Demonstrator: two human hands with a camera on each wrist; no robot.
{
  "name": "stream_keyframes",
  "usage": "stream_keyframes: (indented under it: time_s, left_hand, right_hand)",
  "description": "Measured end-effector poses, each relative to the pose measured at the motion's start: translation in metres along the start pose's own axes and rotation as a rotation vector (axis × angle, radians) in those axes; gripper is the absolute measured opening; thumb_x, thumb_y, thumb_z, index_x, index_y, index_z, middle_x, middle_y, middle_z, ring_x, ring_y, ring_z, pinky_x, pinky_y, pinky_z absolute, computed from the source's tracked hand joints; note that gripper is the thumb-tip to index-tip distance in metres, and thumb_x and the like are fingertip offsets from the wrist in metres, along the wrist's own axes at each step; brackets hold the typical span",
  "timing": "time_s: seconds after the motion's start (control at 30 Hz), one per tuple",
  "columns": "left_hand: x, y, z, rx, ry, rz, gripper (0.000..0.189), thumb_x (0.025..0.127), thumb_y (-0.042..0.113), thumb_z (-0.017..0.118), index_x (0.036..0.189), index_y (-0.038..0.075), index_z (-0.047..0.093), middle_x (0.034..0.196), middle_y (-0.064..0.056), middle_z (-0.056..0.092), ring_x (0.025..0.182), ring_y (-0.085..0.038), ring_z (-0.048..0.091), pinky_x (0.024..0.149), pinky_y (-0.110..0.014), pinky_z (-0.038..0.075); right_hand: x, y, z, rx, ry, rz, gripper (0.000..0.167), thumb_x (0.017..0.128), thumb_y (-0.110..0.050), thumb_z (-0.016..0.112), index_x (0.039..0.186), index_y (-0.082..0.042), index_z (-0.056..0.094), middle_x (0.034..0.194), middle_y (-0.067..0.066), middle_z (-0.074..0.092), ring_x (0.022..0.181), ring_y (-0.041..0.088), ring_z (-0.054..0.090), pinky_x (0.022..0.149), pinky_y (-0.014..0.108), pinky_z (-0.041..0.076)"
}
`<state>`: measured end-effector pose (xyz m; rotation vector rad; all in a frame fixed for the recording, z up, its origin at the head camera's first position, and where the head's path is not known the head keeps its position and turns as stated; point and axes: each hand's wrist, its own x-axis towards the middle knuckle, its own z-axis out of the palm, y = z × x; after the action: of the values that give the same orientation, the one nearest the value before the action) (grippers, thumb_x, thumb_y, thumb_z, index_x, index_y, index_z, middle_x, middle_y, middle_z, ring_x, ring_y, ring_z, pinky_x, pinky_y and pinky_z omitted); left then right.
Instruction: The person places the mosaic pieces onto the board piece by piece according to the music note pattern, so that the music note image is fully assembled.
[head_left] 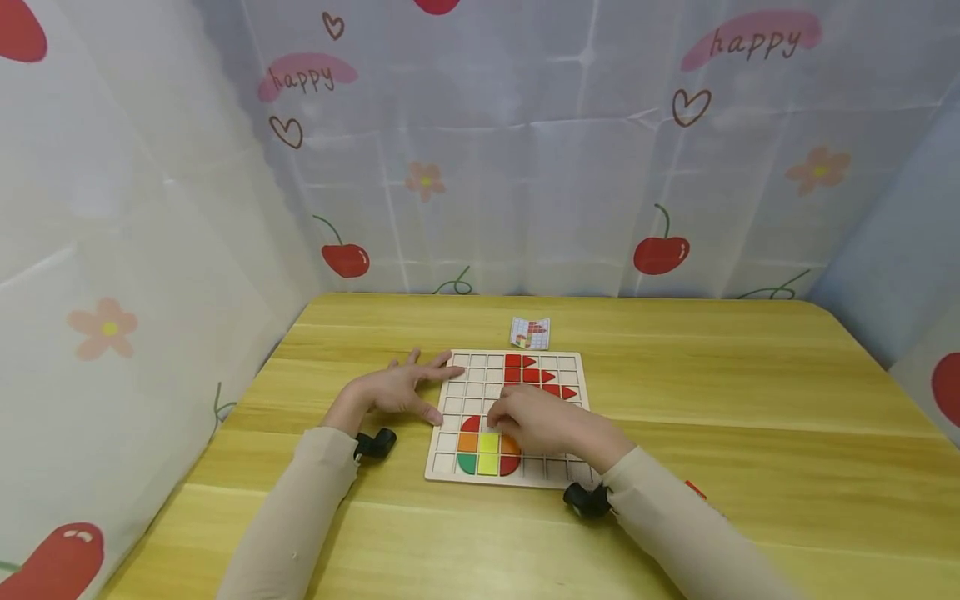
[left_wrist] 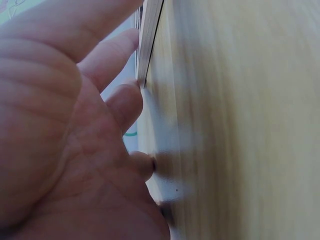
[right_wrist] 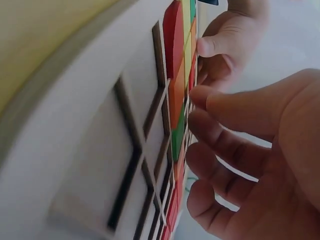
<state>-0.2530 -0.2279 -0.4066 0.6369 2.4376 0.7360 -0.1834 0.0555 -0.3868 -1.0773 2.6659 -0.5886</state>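
A pale wooden grid board (head_left: 467,387) lies on the table, with coloured tiles in some of its cells. My left hand (head_left: 397,390) rests at its left edge, fingers spread and thumb at the rim. In the left wrist view, fingertips meet the board's side (left_wrist: 150,42). My right hand (head_left: 536,421) is over the middle of the board, fingers bent, tips down near a red quarter-round tile (head_left: 471,424) and a yellow square (head_left: 488,442). Whether a tile is between those fingertips is hidden. Beside them, a green tile (right_wrist: 178,137) and an orange tile (right_wrist: 176,102) sit in the grid.
Behind the board lies a small pattern card (head_left: 530,332). Red tiles (head_left: 513,375) with pointed ends fill rows at the board's top. A small red piece (head_left: 695,489) lies by the right sleeve. Printed curtains (head_left: 480,167) hang behind and beside the wooden table (head_left: 712,375).
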Motion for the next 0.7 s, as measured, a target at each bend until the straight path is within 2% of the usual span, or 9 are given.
stream_keyframes:
  time_s: [0.27,0.53,0.7]
  left_hand:
    - [-0.001,-0.003,0.000,0.002,0.011,-0.034,0.086,0.082,0.046,0.083,0.156,0.046,0.041,0.175,0.013,0.005,0.158,-0.038,-0.022,0.118,-0.075,-0.014]
    - [-0.002,-0.001,0.001,0.012,0.011,-0.024,0.085,0.083,0.045,0.082,0.157,0.045,0.040,0.175,0.012,0.005,0.159,-0.038,-0.021,0.120,-0.071,-0.015]
    - [-0.001,0.001,0.002,0.011,0.010,-0.032,0.085,0.083,0.045,0.082,0.156,0.046,0.039,0.174,0.015,0.004,0.159,-0.037,-0.022,0.119,-0.074,-0.014]
  right_hand:
    - [-0.037,0.017,-0.008,0.031,0.018,-0.078,0.015,0.098,-0.010,0.068,0.110,-0.012,0.077,0.105,-0.004,0.071,0.092,0.009,0.059,0.087,0.032,0.055]
    - [-0.068,0.029,-0.015,0.067,0.025,-0.065,0.015,0.099,-0.012,0.068,0.111,-0.015,0.077,0.106,-0.006,0.071,0.092,0.005,0.058,0.082,0.028,0.053]
    - [-0.089,0.034,-0.021,0.085,0.062,-0.076,0.016,0.099,-0.012,0.068,0.113,-0.016,0.076,0.107,-0.006,0.071,0.092,0.006,0.058,0.080,0.028,0.053]
